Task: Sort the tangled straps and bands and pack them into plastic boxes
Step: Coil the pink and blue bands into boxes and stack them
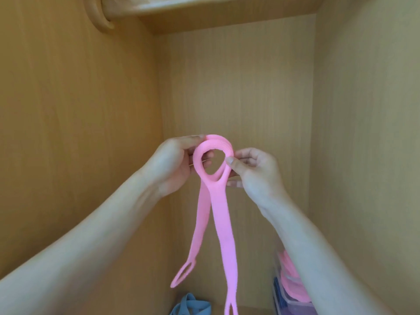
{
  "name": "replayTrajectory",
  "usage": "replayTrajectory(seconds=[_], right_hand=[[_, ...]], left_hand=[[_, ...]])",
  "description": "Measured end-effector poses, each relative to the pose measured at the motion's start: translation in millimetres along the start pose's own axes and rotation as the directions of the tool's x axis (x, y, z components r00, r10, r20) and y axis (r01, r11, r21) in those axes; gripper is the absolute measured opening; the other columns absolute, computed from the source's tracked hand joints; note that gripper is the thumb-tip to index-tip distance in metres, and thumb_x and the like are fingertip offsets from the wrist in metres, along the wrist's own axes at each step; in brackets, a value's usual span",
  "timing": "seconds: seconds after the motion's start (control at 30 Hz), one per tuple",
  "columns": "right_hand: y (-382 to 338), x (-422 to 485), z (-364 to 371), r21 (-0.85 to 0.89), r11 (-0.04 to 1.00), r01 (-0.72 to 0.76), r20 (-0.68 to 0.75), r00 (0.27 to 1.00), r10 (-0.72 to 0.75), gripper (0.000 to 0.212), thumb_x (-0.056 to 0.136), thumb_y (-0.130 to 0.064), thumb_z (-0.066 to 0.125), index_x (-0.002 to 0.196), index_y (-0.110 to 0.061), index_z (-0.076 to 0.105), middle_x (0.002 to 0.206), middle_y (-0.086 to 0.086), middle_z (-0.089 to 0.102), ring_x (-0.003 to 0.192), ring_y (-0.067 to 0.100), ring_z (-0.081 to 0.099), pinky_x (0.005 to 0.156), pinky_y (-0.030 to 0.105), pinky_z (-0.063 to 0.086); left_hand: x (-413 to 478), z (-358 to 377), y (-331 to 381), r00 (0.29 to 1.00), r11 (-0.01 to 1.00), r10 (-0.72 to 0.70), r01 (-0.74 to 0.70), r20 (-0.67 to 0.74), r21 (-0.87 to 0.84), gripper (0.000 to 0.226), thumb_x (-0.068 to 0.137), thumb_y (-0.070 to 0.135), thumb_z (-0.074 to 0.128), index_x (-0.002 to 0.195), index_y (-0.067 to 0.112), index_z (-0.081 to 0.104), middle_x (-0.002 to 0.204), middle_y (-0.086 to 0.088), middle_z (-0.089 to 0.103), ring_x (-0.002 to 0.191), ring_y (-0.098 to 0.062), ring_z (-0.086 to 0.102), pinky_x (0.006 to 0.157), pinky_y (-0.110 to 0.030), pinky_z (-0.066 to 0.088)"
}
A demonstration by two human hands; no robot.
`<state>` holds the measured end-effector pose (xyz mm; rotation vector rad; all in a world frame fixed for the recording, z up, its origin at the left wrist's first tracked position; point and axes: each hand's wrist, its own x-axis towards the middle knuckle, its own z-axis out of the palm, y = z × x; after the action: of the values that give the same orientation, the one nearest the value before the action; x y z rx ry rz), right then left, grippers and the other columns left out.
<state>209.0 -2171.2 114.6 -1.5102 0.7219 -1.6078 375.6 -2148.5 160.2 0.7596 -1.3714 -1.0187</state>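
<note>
Wooden cabinet walls all round. Up in the middle hangs the pink strap: left hand pinches the loop's left edge, right hand pinches its right side, fingers curled on it, tails dangling. Near right, a clear plastic box holds pink bands; a blue band lies left of it.
</note>
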Motion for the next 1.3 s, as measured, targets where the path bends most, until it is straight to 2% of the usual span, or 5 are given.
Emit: replayTrajectory(seconds=[0.27,0.73,1.0,1.23,1.3], right_hand=[[5.7,0.9,-3.9,0.059,0.998,-0.014,-0.057,0.998,0.018,0.004,0.094,-0.007,0.069,0.091,-0.005,0.067,0.099,0.024,0.071,0.070,0.021,0.074,0.059,0.030,0.061],[-4.8,-0.5,-9.9,-0.064,0.994,0.083,-0.023,0.996,-0.085,0.009,0.090,-0.004,0.073,0.085,-0.011,0.069,0.084,0.011,0.069,0.059,0.012,0.069,0.049,0.023,0.053],[-5.8,-1.8,-7.7,-0.067,0.996,0.064,-0.037,0.997,-0.067,0.009,0.089,-0.008,0.075,0.084,-0.014,0.070,0.085,0.006,0.069,0.058,0.026,0.072,0.051,0.041,0.060],[-3.0,-0.5,-8.5,-0.078,0.995,0.057,-0.102,0.993,-0.064,0.024,0.089,-0.010,0.076,0.107,-0.019,0.064,0.102,-0.004,0.066,0.055,0.016,0.070,0.055,0.030,0.059],[-3.0,-0.3,-10.6,-0.108,0.992,0.069,-0.056,0.996,-0.075,0.017,0.091,-0.009,0.073,0.102,-0.021,0.069,0.098,-0.004,0.070,0.058,0.010,0.067,0.053,0.022,0.054]], left_hand=[[-4.1,-1.6,-7.4,0.992,0.998,0.037,-0.043,0.123,0.049,0.038,0.087,0.024,0.068,0.115,-0.002,0.071,0.085,-0.004,0.066,0.076,-0.014,0.061,0.075,-0.027,0.053],[-5.8,-5.5,-5.6,0.998,0.987,0.041,-0.049,0.053,0.152,0.027,0.098,0.011,0.055,0.117,-0.001,0.071,0.088,-0.004,0.068,0.070,-0.014,0.057,0.076,-0.031,0.047],[-6.6,-5.0,-4.0,0.995,0.988,0.078,-0.086,0.064,0.130,0.027,0.100,0.007,0.051,0.115,-0.002,0.071,0.090,-0.007,0.068,0.077,-0.015,0.060,0.078,-0.028,0.052],[-7.3,-1.3,-8.7,0.992,0.990,0.082,-0.093,0.100,0.110,0.026,0.103,0.010,0.050,0.110,-0.004,0.070,0.091,-0.008,0.071,0.079,-0.017,0.065,0.078,-0.027,0.056],[-7.3,-0.6,-11.0,0.991,0.990,0.077,-0.089,0.107,0.110,0.026,0.103,0.011,0.049,0.110,-0.003,0.070,0.092,-0.008,0.072,0.082,-0.017,0.066,0.080,-0.027,0.056]])
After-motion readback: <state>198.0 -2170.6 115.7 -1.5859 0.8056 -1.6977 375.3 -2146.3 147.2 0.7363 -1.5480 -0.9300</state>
